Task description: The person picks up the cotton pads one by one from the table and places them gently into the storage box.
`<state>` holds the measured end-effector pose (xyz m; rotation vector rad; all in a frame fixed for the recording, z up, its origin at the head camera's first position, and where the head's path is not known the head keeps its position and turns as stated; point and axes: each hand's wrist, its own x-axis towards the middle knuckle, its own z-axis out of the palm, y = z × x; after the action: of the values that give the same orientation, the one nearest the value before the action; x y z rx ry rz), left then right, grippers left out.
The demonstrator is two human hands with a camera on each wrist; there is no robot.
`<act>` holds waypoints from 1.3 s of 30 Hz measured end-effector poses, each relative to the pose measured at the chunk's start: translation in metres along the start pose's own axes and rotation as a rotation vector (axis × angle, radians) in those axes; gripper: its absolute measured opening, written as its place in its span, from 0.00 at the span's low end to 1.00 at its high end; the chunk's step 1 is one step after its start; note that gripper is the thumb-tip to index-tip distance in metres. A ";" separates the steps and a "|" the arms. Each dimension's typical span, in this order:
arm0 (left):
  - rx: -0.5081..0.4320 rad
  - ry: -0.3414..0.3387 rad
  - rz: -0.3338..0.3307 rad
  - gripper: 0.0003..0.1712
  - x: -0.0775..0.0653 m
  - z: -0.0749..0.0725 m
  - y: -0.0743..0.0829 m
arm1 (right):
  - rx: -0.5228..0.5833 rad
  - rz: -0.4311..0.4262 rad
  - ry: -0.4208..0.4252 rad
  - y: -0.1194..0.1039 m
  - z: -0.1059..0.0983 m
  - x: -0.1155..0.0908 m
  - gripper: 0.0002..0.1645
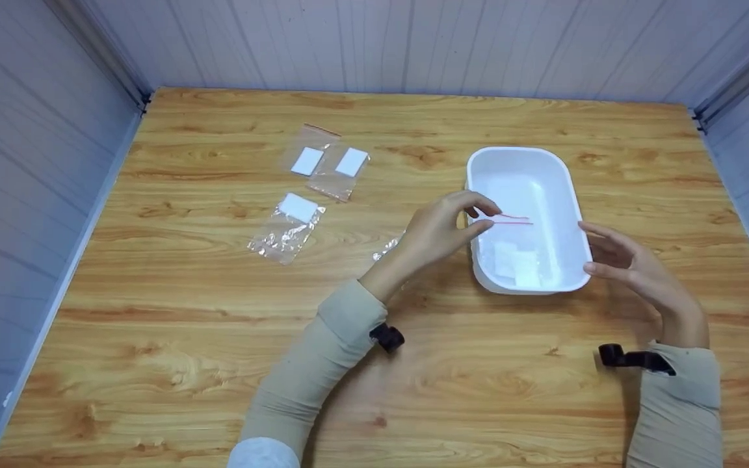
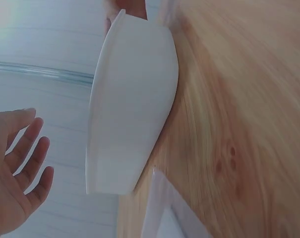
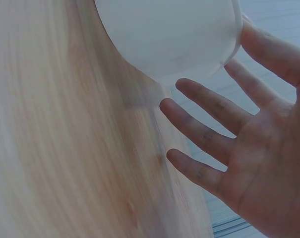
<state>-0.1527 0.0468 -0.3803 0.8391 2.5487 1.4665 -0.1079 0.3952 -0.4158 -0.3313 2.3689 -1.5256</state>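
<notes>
A white plastic bin (image 1: 551, 195) sits on the table at the right. My left hand (image 1: 443, 224) hovers over its left rim, thumb and forefinger parted beside the red seal lines (image 1: 516, 222) of a clear zip bag inside the bin. The left wrist view shows this left hand (image 2: 18, 166) with nothing in its fingers. My right hand (image 1: 634, 263) touches the bin's right rim with thumb and forefinger. In the right wrist view, its other fingers (image 3: 204, 106) are spread and straight. White pieces in clear bags (image 1: 519, 265) lie at the bin's near end.
On the left of the table lie clear zip bags with white cards, two overlapping (image 1: 352, 162) and one nearer (image 1: 298, 208). Another clear bag (image 1: 387, 247) is partly hidden beneath my left wrist. Panelled walls (image 1: 374, 45) enclose the table's back and sides.
</notes>
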 end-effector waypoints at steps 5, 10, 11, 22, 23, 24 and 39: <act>0.019 0.013 -0.013 0.10 -0.005 -0.008 -0.008 | -0.002 0.015 0.002 0.001 0.000 -0.001 0.39; 0.051 0.027 -0.032 0.10 -0.010 -0.013 -0.018 | -0.020 0.013 -0.002 0.000 0.000 -0.001 0.39; 0.054 0.028 -0.039 0.10 -0.011 -0.015 -0.020 | -0.024 0.008 -0.004 0.000 0.000 -0.001 0.39; 0.032 -0.032 -0.073 0.13 -0.017 -0.029 -0.042 | 0.019 -0.030 -0.017 0.002 -0.002 0.000 0.39; 0.029 -0.041 -0.075 0.13 -0.017 -0.030 -0.044 | 0.018 -0.028 -0.016 0.002 -0.002 0.000 0.39; 0.027 -0.049 -0.077 0.13 -0.017 -0.030 -0.046 | 0.016 -0.026 -0.016 0.002 -0.002 0.000 0.39; 0.022 -0.127 -0.172 0.16 -0.018 -0.045 -0.073 | -0.003 -0.010 -0.011 0.002 0.000 -0.001 0.38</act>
<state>-0.1829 -0.0257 -0.4195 0.6736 2.4783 1.2945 -0.1072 0.3963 -0.4170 -0.3514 2.3646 -1.5212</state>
